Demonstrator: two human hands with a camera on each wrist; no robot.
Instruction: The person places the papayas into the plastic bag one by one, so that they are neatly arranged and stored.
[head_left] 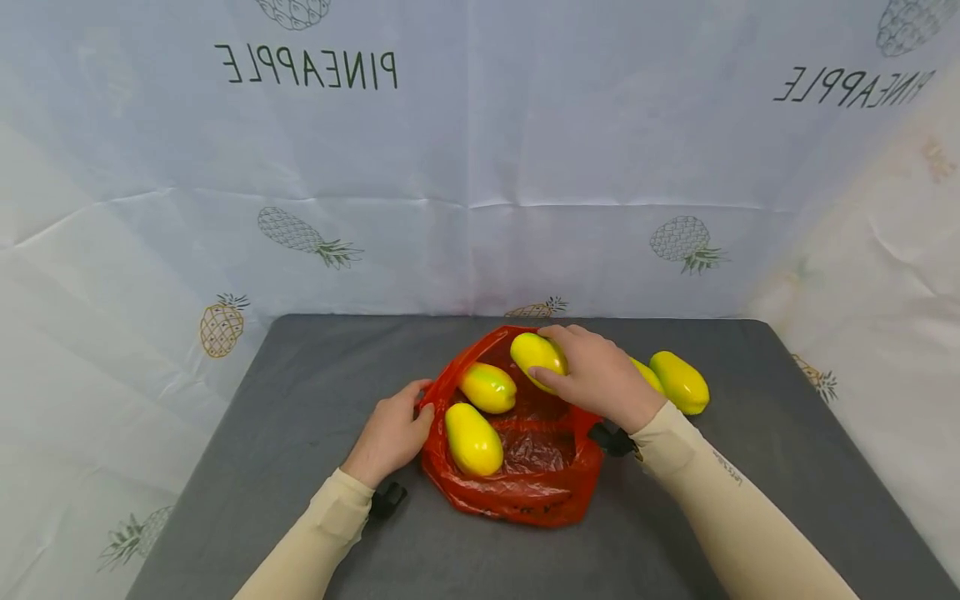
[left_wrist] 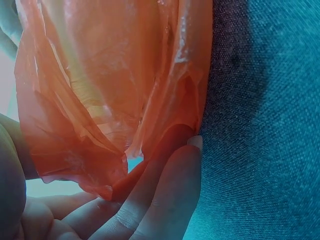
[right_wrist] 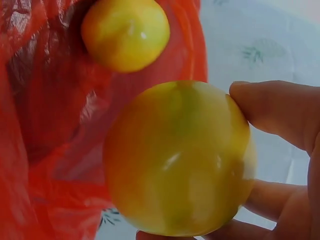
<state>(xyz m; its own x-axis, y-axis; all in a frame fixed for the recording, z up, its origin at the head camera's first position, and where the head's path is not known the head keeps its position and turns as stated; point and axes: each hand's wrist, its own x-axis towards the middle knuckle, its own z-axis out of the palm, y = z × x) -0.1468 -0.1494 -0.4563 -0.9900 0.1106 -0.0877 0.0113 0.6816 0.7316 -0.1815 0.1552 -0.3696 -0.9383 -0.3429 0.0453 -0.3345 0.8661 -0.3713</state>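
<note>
A red plastic bag (head_left: 517,500) lies on the table with its mouth spread wide. Two yellow mangoes, an upper mango (head_left: 487,388) and a lower mango (head_left: 474,442), lie inside its left part. My left hand (head_left: 393,429) pinches the bag's left rim, and in the left wrist view the thin plastic (left_wrist: 100,145) runs between thumb and fingers. Over the bag's far right side, my right hand (head_left: 600,371) holds another yellow mango (head_left: 538,360). The right wrist view shows this held mango (right_wrist: 180,160) gripped between thumb and fingers, above the bag.
Right of the bag, a mango (head_left: 679,383) lies on the dark grey table (head_left: 337,358), beside another mango (head_left: 647,375) partly hidden by my right hand. A pale pineapple-print cloth (head_left: 465,150) hangs behind the table and along its sides.
</note>
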